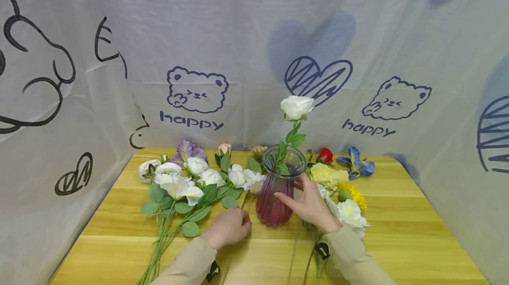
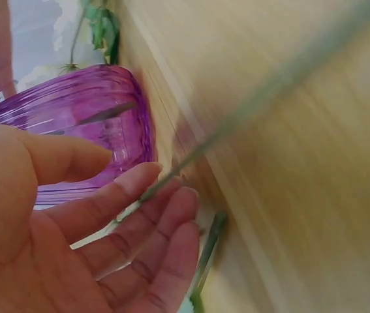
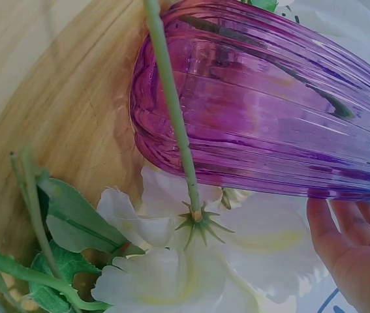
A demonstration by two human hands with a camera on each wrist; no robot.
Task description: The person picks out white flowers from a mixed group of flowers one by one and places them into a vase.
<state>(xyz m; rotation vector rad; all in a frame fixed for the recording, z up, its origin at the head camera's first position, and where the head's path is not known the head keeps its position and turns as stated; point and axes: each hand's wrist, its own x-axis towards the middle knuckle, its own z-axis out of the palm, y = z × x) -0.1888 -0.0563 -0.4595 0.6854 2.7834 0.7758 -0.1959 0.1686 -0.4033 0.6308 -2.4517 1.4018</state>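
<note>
A ribbed glass vase (image 1: 274, 207), purple-pink below and clear at the rim, stands upright on the wooden table. One white rose (image 1: 296, 107) with green leaves rises from it; its dark stem shows through the glass in the right wrist view. My right hand (image 1: 312, 205) grips the vase from the right, thumb across the front and fingers behind. Left of the vase, my left hand (image 1: 228, 228) is low over the table, fingers loosely bent. In the left wrist view its thumb stands apart from the fingers, and a thin green stem (image 2: 237, 120) runs right at the fingertips.
White flowers (image 1: 175, 184) with long stems lie left, a purple flower (image 1: 188, 151) and a pale pink rose (image 1: 224, 148) behind them. Right of the vase lie a yellow flower (image 1: 328, 174), sunflower (image 1: 353, 195), red rose (image 1: 325, 155), blue flower (image 1: 358, 162) and white blooms (image 1: 351, 214).
</note>
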